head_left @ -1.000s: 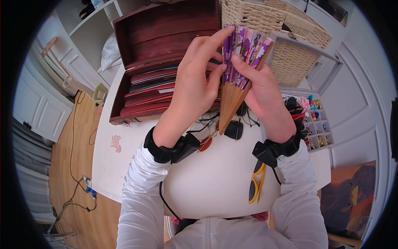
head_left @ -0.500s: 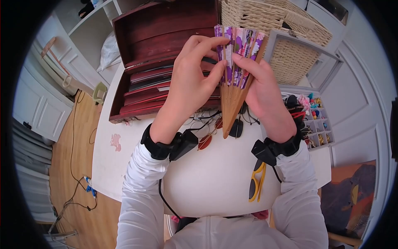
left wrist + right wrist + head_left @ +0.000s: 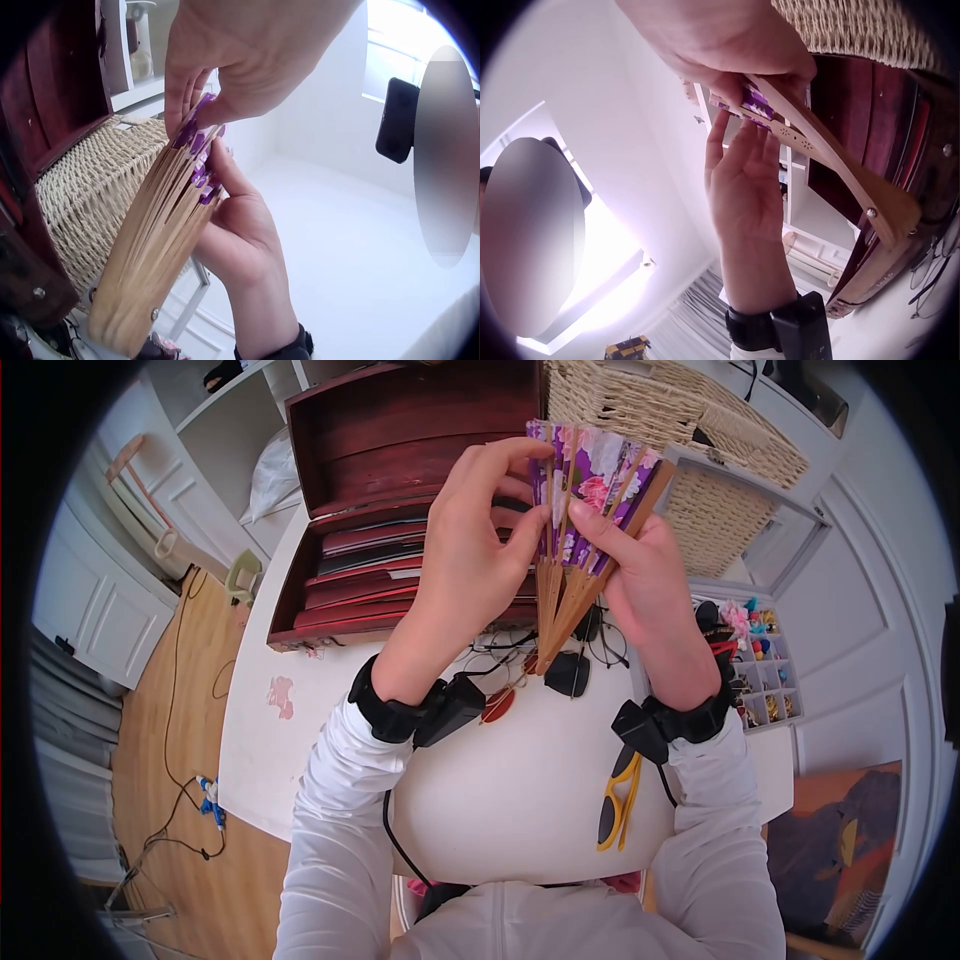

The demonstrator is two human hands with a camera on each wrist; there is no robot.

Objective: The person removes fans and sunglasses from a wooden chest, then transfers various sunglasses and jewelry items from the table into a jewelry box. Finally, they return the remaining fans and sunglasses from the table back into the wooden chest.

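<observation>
Both hands hold a folding fan (image 3: 600,470) above the table, partly spread, its purple floral leaf at the top and its wooden ribs narrowing downward to the pivot. My left hand (image 3: 470,540) pinches the leaf's left edge between thumb and fingers. On the other side my right hand (image 3: 645,575) grips the outer wooden guard, thumb across the front of the leaf. The left wrist view shows the bundle of wooden ribs (image 3: 157,232) side on, with a metal rivet low down. In the right wrist view the guard (image 3: 817,142) runs down to the riveted end.
A dark red wooden chest (image 3: 340,585) stands with its lid up, several flat folders inside. Behind are woven baskets (image 3: 730,510). Sunglasses (image 3: 567,674) lie under the fan, yellow sunglasses (image 3: 620,800) nearer the front. A compartment box (image 3: 775,670) of trinkets sits at right.
The fan's leaf has spread wider between the hands, showing more of the floral print. My right hand has shifted slightly right with the guard; my left hand keeps its pinch on the other edge.
</observation>
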